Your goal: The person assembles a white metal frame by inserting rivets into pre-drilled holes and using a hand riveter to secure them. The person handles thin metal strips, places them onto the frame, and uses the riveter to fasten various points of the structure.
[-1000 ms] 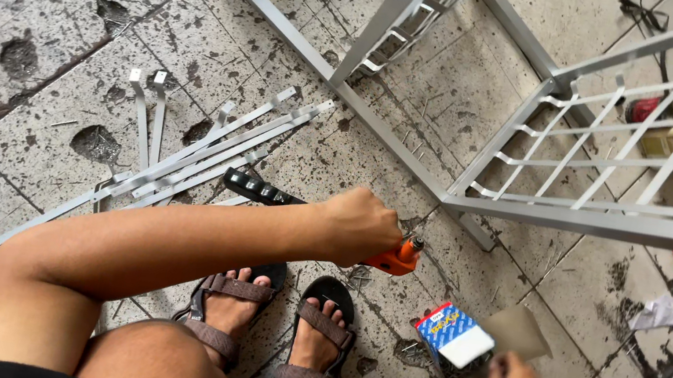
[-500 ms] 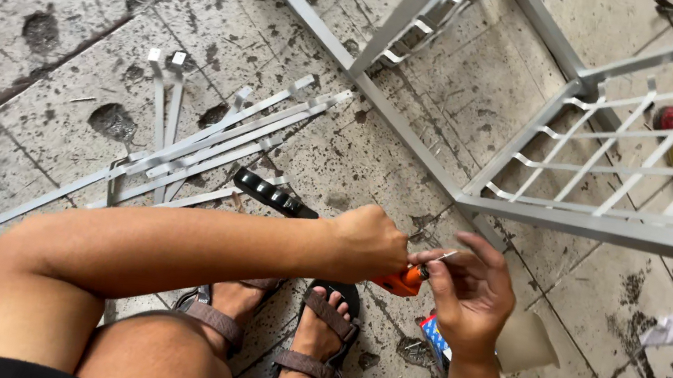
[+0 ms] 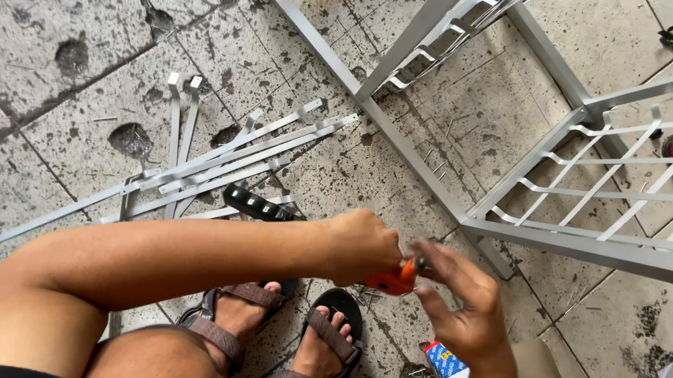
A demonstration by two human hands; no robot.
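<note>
Gripping an orange-handled tool (image 3: 394, 278), the left hand (image 3: 359, 247) is closed into a tight fist around the handle, so that only a short orange end is seen past the knuckles. The right hand (image 3: 465, 310) is held just beside it, half open, with the thumb and forefinger brought to the tip of the tool, where a small dark part is pinched; what that part is cannot be told. Both hands are held above the sandalled feet (image 3: 278, 340), over the stained tile floor (image 3: 42, 21).

Compared with the picture from one second ago, the right hand has been brought up from beside the small blue and white box (image 3: 446, 361) to the tool; half a second ago it was already at the orange tip, and little has changed since then. The left fist has stayed shut on the handle throughout.

The box is lying open on the floor below the right wrist, partly hidden by the arm, and small thin metal pieces are seen in and around it. A bundle of flat metal strips (image 3: 207, 165) is spread on the floor to the left, and a grey metal frame (image 3: 612, 248) is standing to the right.
</note>
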